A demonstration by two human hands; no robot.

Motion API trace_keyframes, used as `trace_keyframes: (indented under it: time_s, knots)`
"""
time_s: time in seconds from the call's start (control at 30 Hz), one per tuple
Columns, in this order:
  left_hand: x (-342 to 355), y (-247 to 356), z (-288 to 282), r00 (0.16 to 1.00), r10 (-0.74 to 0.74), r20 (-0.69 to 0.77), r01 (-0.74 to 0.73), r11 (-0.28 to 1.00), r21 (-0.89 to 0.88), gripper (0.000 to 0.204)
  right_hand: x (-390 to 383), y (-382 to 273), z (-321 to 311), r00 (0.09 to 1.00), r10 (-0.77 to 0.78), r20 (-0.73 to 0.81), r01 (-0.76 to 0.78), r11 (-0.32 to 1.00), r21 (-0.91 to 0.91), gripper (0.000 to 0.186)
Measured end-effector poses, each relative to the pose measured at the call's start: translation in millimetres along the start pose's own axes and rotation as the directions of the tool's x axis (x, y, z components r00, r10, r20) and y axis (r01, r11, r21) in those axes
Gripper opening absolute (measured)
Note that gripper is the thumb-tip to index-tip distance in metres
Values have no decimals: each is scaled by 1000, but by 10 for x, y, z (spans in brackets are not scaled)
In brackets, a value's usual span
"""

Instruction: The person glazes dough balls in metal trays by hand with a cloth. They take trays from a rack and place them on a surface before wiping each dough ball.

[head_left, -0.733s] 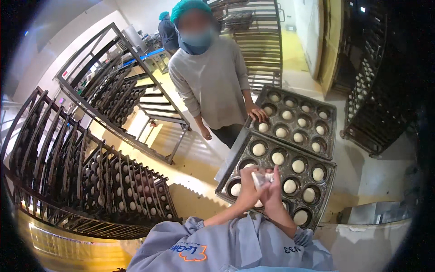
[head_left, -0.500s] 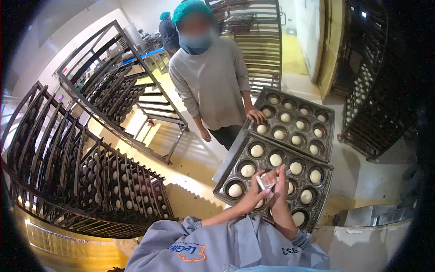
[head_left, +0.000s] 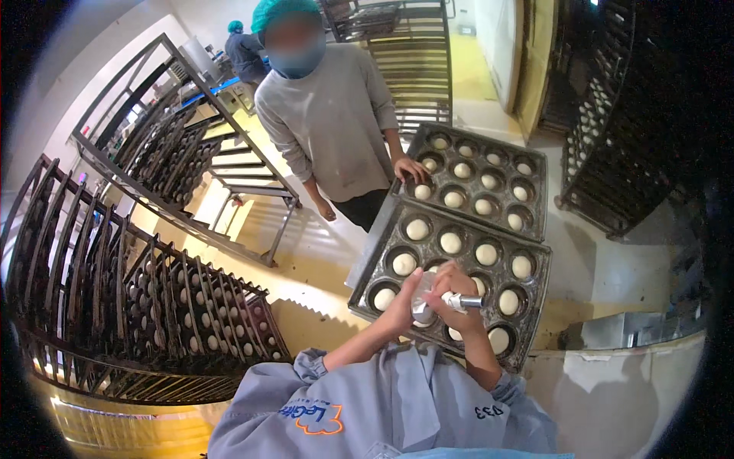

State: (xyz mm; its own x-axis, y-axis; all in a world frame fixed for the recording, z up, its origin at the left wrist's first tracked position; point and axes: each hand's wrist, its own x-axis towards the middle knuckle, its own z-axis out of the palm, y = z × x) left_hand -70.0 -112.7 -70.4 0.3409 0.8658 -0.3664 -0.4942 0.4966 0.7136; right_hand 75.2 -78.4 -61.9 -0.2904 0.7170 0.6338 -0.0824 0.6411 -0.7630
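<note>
My left hand point(head_left: 401, 306) is closed on a pale piping bag point(head_left: 421, 307), and my right hand point(head_left: 451, 294) also grips it, its upper fingers partly blurred. A metal nozzle point(head_left: 470, 301) sticks out to the right from the bag. Both hands hover above the nearer dark baking tray point(head_left: 535, 279), whose round cups hold several pale dough balls point(head_left: 450, 242). Behind it lies a second similar tray point(head_left: 475, 135) with more dough balls, a co-worker's hand point(head_left: 410, 167) resting on its left edge.
A co-worker point(head_left: 325, 126) faces me across the trays; another person point(head_left: 245, 57) stands further back. Wheeled racks of trays point(head_left: 107, 298) line the left, more point(head_left: 596, 130) stand right. A metal rack point(head_left: 413, 61) is behind. A steel box point(head_left: 612, 333) sits at lower right.
My hands have shifted on the bag, and the nozzle now shows more clearly, pointing right. The surroundings have moved up and left in the view.
</note>
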Motion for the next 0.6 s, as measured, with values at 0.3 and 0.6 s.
trace_keyframes:
  time_s: [0.3,0.6]
  knots:
    - [55,-107,371,671,592,447,-544,-16,839,86,-170,19,-47,674,738,-34,-11,55,998,37]
    - [108,-212,-425,799,447,402,-265,-337,903,66,-1217,167,-1403,292,731,-617,-473,671,570,18]
